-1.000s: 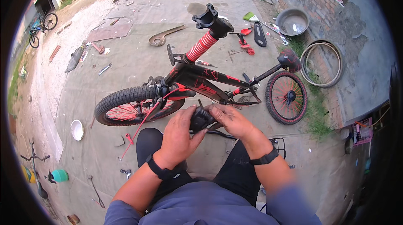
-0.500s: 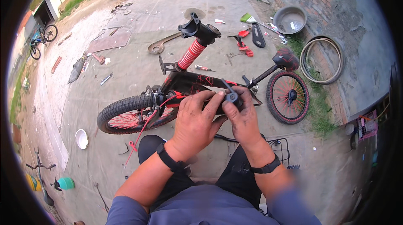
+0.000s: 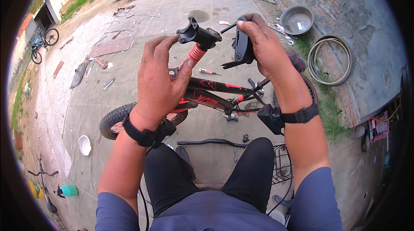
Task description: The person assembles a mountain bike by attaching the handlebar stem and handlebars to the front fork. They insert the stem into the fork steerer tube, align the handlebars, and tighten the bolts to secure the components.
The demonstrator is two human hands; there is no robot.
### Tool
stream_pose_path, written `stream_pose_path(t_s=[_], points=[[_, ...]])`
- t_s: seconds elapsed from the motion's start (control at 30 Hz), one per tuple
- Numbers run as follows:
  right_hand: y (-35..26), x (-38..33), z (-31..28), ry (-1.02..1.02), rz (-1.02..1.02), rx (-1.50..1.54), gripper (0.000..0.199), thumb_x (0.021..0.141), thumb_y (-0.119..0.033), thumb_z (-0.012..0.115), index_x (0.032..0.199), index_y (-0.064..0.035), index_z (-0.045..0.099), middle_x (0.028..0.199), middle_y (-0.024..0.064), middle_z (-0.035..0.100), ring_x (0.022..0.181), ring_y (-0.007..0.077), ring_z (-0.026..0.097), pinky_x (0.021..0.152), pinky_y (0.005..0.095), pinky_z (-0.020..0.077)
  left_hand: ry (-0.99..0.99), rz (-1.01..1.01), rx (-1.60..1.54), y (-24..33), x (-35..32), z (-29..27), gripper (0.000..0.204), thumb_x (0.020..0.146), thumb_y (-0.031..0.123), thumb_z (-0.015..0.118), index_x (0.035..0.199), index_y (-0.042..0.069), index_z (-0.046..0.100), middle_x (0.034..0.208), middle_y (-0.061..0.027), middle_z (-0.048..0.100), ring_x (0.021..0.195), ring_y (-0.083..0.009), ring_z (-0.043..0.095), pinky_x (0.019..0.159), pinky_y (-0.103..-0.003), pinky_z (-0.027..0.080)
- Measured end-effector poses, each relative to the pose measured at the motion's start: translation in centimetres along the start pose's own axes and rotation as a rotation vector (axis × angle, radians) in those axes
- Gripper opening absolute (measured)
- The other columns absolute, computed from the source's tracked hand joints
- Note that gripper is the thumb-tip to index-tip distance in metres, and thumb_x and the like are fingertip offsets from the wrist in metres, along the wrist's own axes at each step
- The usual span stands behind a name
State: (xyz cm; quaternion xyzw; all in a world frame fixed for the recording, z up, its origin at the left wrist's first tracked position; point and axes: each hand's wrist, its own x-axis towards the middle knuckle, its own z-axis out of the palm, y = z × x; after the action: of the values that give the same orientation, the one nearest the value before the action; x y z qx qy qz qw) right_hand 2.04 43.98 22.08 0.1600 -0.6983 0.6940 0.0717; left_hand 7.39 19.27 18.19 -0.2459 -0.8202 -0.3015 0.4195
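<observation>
My right hand (image 3: 268, 43) grips a black folding multi-tool (image 3: 243, 46). One hex key stands out from its top toward the handlebar stem, and other blades poke out at the bottom. The black stem (image 3: 200, 34) sits above red-and-white striped spacers (image 3: 195, 55) on the bicycle. Beside the stem is my left hand (image 3: 161, 73), its fingers apart. Its fingertips reach the stem's open clamp end, and the thumb lies by the spacers; whether they press on them I cannot tell. The black-and-red bicycle frame (image 3: 211, 85) is beyond my hands, its front wheel (image 3: 116, 119) partly covered by my left arm.
A black handlebar (image 3: 211, 141) lies on the ground before my knees, near a wire rack (image 3: 282, 166). A screwdriver (image 3: 208, 71) and a wrench (image 3: 109, 83) lie farther out. At left is a white bowl (image 3: 85, 144); at right, a grey basin (image 3: 297, 19) and tyres (image 3: 331, 60).
My hands have parted and moved up and away from me. The multi-tool, held between both hands before, is now in my right hand by the stem. My left hand has come to the stem.
</observation>
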Motion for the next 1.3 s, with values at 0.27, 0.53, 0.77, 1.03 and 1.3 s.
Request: stream_pose_path(t_s=[0.27,0.53,0.77,1.03,1.3], points=[[0.4,1.8,1.1,0.003,0.077,-0.052,0.036,0.098,-0.032,0.064,0.115,-0.0013,0.062,0.096,0.0056,0.062,0.084,0.0121,0.054,0.073,0.0279,0.0471,-0.053,-0.033,-0.028,-0.4,2.6,1.0,0.053,0.091,0.019,0.074,0.136,0.0,0.054,0.129,-0.0217,0.058,0.119,-0.0384,0.058,0.103,-0.043,0.046],[-0.6,2.3,1.4,0.024,0.19,-0.012,0.038,0.097,-0.038,0.064,0.114,-0.0033,0.062,0.092,0.0055,0.063,0.072,0.0146,0.061,0.061,0.0314,0.0544,-0.103,-0.022,-0.083,-2.0,3.6,2.2,0.058,0.092,0.022,0.074,0.141,0.0,0.051,0.127,-0.0228,0.061,0.117,-0.0386,0.061,0.101,-0.043,0.048],[-2.5,2.5,1.6,0.004,0.386,-0.057,0.038,0.097,-0.042,0.06,0.112,-0.0064,0.063,0.087,0.0061,0.064,0.066,0.0166,0.064,0.052,0.0366,0.0561,-0.176,-0.116,-0.22,-2.4,4.2,3.0,0.063,0.093,0.019,0.074,0.148,0.008,0.046,0.113,-0.0209,0.068,0.104,-0.0361,0.068,0.09,-0.041,0.053],[-1.8,2.9,0.4,-0.118,0.164,-0.287,0.04,0.094,-0.037,0.067,0.116,-0.0045,0.065,0.094,0.0051,0.065,0.075,0.011,0.06,0.064,0.0275,0.0498,-0.238,-0.224,-0.253,-1.9,4.5,2.7,0.062,0.093,0.016,0.074,0.148,0.008,0.046,0.108,-0.0193,0.07,0.101,-0.0328,0.07,0.089,-0.04,0.054],[-1.2,4.3,-1.3,-0.281,0.166,-0.354,0.03,0.096,-0.032,0.068,0.116,-0.0098,0.065,0.086,-0.0039,0.056,0.077,0.0059,0.053,0.064,0.0234,0.0436,-0.23,-0.224,-0.271,-1.9,4.5,2.8,0.06,0.093,0.015,0.074,0.147,0.008,0.047,0.109,-0.0191,0.07,0.102,-0.0328,0.069,0.091,-0.04,0.053]])
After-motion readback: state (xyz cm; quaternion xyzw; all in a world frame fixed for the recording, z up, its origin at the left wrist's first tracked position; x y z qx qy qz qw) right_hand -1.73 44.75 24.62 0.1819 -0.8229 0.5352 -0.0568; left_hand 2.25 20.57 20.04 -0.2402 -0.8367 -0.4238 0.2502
